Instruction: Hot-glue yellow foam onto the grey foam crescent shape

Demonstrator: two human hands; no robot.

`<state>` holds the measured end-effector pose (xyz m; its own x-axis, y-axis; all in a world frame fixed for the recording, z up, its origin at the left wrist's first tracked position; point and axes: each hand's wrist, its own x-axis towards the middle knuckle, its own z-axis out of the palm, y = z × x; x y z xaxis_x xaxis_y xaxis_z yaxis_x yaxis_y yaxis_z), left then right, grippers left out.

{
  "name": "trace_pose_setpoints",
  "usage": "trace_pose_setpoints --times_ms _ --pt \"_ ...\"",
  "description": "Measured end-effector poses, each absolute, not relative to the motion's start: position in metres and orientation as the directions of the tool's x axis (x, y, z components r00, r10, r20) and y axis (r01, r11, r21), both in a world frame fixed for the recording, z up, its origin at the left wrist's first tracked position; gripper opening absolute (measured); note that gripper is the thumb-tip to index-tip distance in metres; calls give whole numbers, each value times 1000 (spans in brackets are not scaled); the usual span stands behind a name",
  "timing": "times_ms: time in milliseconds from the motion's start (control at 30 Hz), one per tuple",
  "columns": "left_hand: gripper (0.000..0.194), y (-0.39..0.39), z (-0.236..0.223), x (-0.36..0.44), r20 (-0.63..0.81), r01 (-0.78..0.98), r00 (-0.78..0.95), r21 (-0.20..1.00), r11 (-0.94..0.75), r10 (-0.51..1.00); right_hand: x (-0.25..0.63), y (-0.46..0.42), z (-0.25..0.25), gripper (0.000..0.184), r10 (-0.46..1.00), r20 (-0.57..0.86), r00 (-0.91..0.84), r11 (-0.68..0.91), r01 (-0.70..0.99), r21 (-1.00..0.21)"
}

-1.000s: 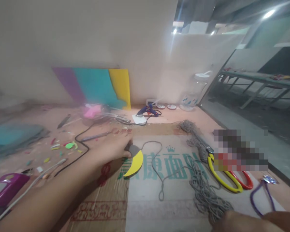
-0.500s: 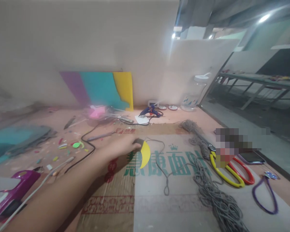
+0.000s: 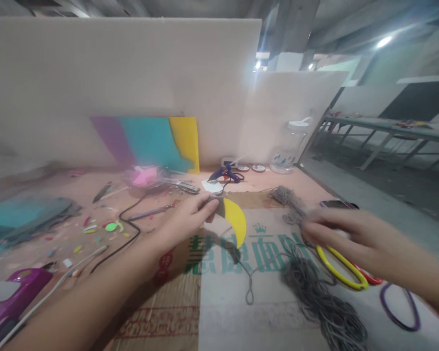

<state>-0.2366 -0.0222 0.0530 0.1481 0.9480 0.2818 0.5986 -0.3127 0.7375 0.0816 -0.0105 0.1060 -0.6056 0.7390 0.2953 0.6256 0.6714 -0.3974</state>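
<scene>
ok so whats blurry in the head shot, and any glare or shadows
Head view: the right hand is blurred, and the teal material at far left looks smeared; head view again: glare around the upper-right ceiling light, a dark shadow below the yellow crescent.

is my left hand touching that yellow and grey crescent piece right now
Touching. The head view shows the left hand pinching the crescent piece at its grey part, thumb laid against it.
</scene>
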Motion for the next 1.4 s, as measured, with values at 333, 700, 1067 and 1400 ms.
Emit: trace_pose_setpoints --times_ms 333,700,1067,1400 --pt "30 3 -21 -230 311 548 -49 802 -235 949 -42 162 47 41 809 290 -512 585 645 -493" --pt "33 5 -19 -230 242 566 -14 802 -192 970 -93 215 23 30 840 163 -518 480 567 -669" --pt "34 6 -21 -230 244 577 -36 797 -179 969 -83 212 25 13 917 88 -389 322 591 -740" --pt "45 9 -23 -236 321 412 -62 871 -269 945 -30 127 65 13 896 192 -400 361 405 -840"
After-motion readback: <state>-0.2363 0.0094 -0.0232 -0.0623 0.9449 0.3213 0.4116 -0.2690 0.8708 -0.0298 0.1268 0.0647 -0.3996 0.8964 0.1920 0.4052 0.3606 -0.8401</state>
